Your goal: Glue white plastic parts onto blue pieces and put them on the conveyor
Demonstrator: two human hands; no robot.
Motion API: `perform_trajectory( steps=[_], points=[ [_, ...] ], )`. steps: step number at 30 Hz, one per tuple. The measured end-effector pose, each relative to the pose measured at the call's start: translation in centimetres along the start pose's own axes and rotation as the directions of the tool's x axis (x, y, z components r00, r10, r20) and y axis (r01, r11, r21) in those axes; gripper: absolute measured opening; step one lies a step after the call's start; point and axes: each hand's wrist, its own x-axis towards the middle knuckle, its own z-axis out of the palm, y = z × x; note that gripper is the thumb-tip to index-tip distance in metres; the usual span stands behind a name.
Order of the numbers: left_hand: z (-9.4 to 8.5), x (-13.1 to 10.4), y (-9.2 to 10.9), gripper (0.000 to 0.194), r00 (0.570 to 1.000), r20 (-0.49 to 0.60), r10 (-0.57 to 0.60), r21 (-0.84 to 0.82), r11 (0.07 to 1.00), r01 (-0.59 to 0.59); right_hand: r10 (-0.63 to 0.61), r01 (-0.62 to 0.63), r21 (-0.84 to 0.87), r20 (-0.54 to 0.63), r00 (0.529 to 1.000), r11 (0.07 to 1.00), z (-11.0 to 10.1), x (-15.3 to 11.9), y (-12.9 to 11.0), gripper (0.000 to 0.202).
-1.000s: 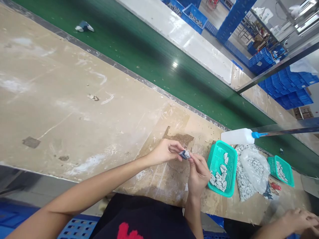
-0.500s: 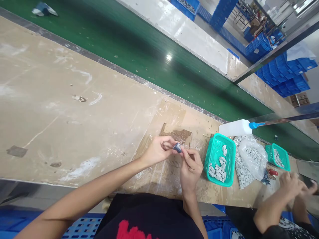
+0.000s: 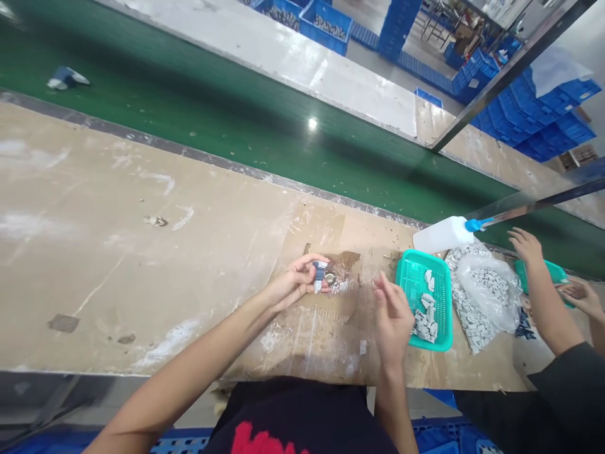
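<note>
Between the fingers of my left hand (image 3: 295,284) is a small dark blue and white part (image 3: 319,277), held over a stained patch of the table. A small round metal ring (image 3: 329,278) shows just right of that part. My right hand (image 3: 393,312) is apart from it, left of a green basket (image 3: 424,299) holding white pieces (image 3: 426,325). Its fingers are bent close together, and whether anything is between the fingertips is too small to tell. A small pale piece (image 3: 363,347) lies on the table left of my right wrist.
Behind the basket lies a white bottle (image 3: 443,234) with a blue nozzle. A plastic bag of pieces (image 3: 484,290) is right of the basket. A co-worker's hands (image 3: 528,246) are around another green basket (image 3: 553,272). A green belt (image 3: 265,139) runs beyond the table (image 3: 142,284).
My right hand has left the blue part and moved right toward the basket. The part stays in my left hand, turned differently. The co-worker's hands have moved to the far basket. The camera view has shifted.
</note>
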Motion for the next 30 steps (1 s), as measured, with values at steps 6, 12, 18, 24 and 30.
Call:
perform_trajectory(
  steps=[6, 12, 18, 24, 30],
  points=[
    [0.2, -0.4, 1.7, 0.033, 0.986, -0.168, -0.02, -0.018, 1.0, 0.017, 0.171, -0.146, 0.089, -0.514, 0.84, 0.985, -4.2, -0.9, 2.6, 0.046],
    [0.6, 0.3, 2.4, 0.032, 0.932, -0.362, -0.034, 0.004, 0.999, 0.037, 0.175, -0.303, -0.237, -0.443, 0.879, 0.923, -9.3, 3.2, 6.2, 0.045],
    [2.2, 1.1, 2.8, 0.05, 0.859, -0.512, -0.003, 0.118, 0.99, 0.073, 0.24, -0.227, -0.721, -0.086, 0.967, 0.655, -10.2, 9.0, 7.4, 0.026],
    [2.9, 2.6, 6.0, 0.082, 0.883, -0.443, 0.155, 0.564, 0.814, 0.139, 0.349, -0.273, -0.829, -0.102, 0.932, 0.487, -8.1, 10.8, 7.6, 0.017],
    [0.9, 9.0, 11.9, 0.048, 0.814, -0.308, 0.492, 0.899, 0.43, 0.081, 0.358, -0.256, -0.836, -0.077, 0.931, 0.486, -7.6, 10.8, 7.7, 0.031]
  ],
)
